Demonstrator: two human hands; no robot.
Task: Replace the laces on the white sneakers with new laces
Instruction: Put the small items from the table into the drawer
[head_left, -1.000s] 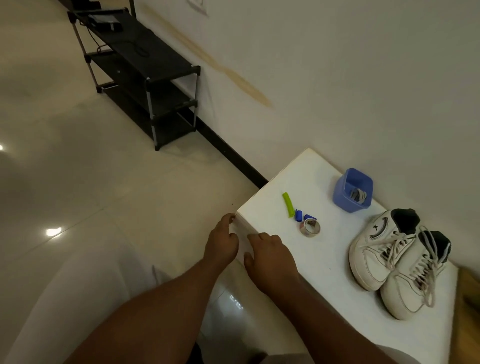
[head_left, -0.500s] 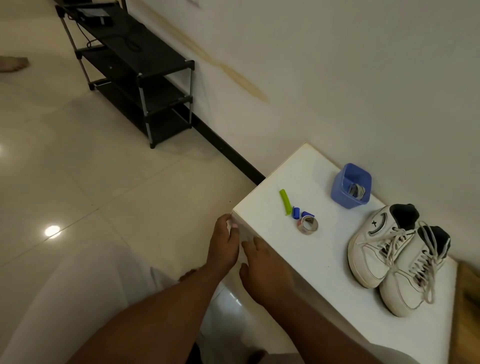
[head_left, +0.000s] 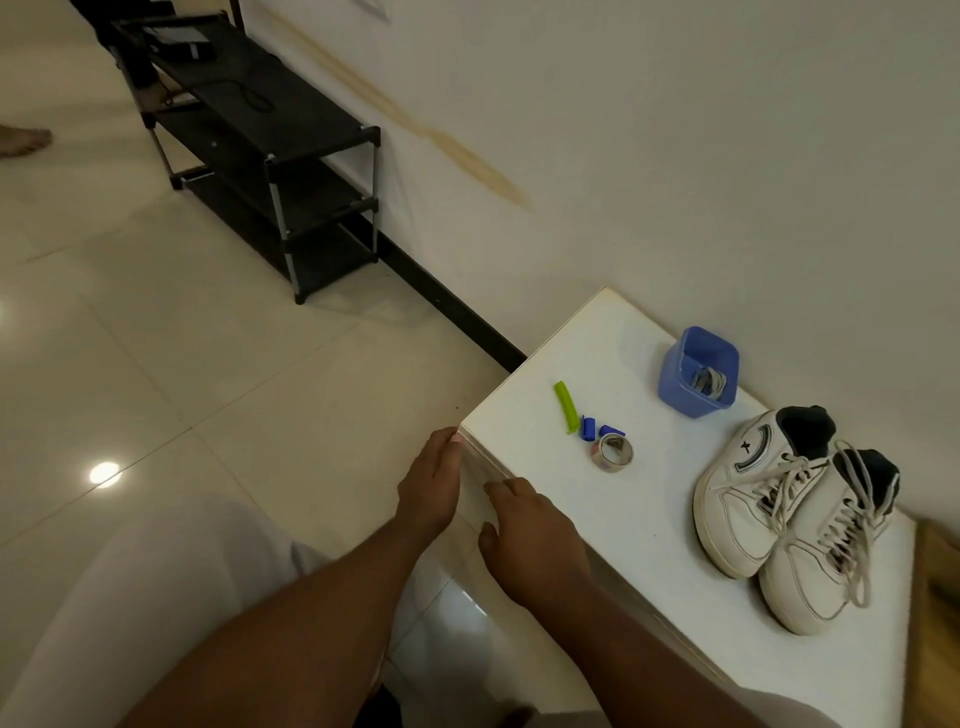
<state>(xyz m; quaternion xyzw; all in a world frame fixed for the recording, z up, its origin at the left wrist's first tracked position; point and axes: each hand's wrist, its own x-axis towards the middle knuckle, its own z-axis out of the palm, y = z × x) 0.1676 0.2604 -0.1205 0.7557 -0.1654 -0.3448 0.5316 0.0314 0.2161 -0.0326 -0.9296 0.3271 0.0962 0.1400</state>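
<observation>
On the white table (head_left: 649, 525) by the wall I see the sneakers (head_left: 795, 514) side by side at the right end, still laced, well apart from both hands. My left hand (head_left: 428, 491) rests against the table's near corner, fingers straight, gripping nothing. My right hand (head_left: 535, 540) lies on the front edge just beside it, fingers lying over the top and the thumb below the edge. Between hands and shoes lie a green clip (head_left: 566, 407), two blue bits (head_left: 597, 429) and a tape roll (head_left: 612, 452). A blue cup (head_left: 697, 371) stands near the wall.
</observation>
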